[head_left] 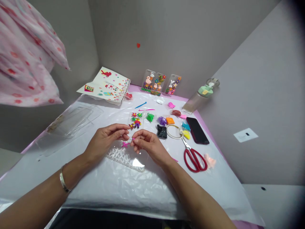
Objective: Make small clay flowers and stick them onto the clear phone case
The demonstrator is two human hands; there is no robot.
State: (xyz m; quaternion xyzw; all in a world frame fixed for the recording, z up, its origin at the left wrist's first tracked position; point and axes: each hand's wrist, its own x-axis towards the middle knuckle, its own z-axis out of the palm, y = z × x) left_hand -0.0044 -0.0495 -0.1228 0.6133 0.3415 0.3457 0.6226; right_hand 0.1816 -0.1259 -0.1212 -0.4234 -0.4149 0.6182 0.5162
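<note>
My right hand pinches a tiny piece of pink clay between thumb and fingertips. Just to its left, my left hand has its thumb and fingers pressed together; whatever is between them is too small to make out. Below both hands lies a clear phone case with a lattice of white clay strips along its near end. A pink clay flower-like shape sits above the lattice. Beyond my fingertips, another clear case carries clay flowers and a colourful clay figure.
Wrapped clay lumps, including green and black, lie right of centre. Nearby are red-handled scissors, a phone, a round bangle-like ring and a bottle. Decorated cases lean on the wall. Clear packaging lies left.
</note>
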